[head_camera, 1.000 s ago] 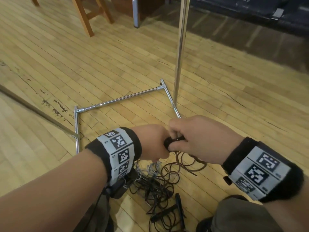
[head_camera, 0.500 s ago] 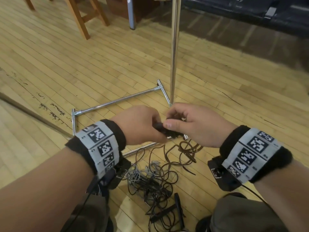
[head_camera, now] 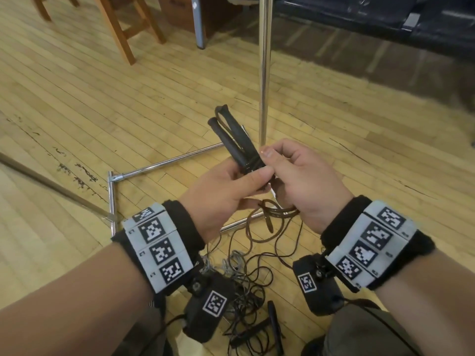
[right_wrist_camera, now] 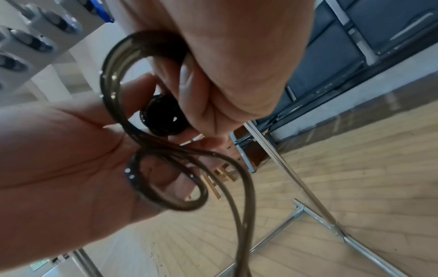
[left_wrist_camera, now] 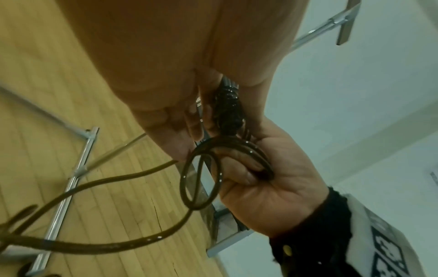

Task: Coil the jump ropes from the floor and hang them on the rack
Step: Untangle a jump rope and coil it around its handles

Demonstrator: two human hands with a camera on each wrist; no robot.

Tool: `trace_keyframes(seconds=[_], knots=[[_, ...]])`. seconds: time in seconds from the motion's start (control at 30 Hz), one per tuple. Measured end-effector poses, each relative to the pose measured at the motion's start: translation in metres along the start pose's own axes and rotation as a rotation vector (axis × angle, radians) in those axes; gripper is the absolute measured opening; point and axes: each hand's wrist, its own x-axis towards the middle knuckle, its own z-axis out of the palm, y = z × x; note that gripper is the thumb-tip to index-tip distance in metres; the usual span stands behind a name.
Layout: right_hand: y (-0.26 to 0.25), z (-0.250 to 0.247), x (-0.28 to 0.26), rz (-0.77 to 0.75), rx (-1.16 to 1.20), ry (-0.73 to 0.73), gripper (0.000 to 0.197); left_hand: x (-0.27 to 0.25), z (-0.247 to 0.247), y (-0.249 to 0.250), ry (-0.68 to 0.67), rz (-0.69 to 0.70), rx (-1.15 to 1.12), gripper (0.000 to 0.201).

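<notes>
A jump rope with two black handles (head_camera: 232,140) and a brown cord (head_camera: 277,210) is lifted above the wooden floor. My left hand (head_camera: 246,176) grips the lower ends of both handles, held side by side and pointing up and away from me. My right hand (head_camera: 277,163) is right beside it, its fingers curled round several small loops of the cord (left_wrist_camera: 213,168). The rest of the cord trails down to the floor. In the right wrist view the handle end (right_wrist_camera: 163,116) shows between both hands. The chrome rack pole (head_camera: 264,73) stands just behind the hands.
The rack's chrome base bars (head_camera: 169,163) lie on the floor under my hands. A tangle of other ropes (head_camera: 244,278) with black handles (head_camera: 273,325) lies near my knees. A wooden chair (head_camera: 120,29) and a dark bench (head_camera: 385,21) stand further back.
Both hands have risen from near the floor pile. The two handles now stick up out of my left hand, and more of the brown cord hangs off the floor.
</notes>
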Motion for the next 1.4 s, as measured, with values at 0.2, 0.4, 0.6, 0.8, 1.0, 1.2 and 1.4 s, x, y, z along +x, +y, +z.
trace_keyframes(seconds=[0.2, 0.4, 0.6, 0.8, 1.0, 1.2, 1.4], knots=[[-0.002, -0.019, 0.000, 0.019, -0.142, -0.116, 0.028, -0.001, -0.008, 0.006, -0.082, 0.047, 0.018, 0.056], [-0.007, -0.029, -0.003, -0.224, -0.590, -0.097, 0.026, -0.001, -0.009, 0.011, -0.183, 0.024, -0.016, 0.038], [-0.004, -0.018, -0.007, -0.248, -0.799, -0.152, 0.030, 0.000, -0.011, 0.013, -0.110, 0.019, 0.254, 0.049], [-0.003, -0.013, -0.009, -0.239, -0.817, -0.220, 0.027, 0.005, -0.021, 0.011, -0.111, 0.051, 0.434, 0.051], [-0.009, -0.019, -0.005, -0.125, -0.600, -0.313, 0.032, 0.006, -0.031, 0.023, -0.051, 0.144, 0.139, 0.011], [-0.004, -0.035, 0.000, 0.049, -0.503, -0.416, 0.028, -0.001, -0.028, 0.029, -0.169, 0.147, 0.239, 0.014], [0.008, -0.048, 0.008, 0.081, -0.778, -0.470, 0.007, -0.011, -0.019, 0.026, -0.410, 0.001, 0.897, 0.024]])
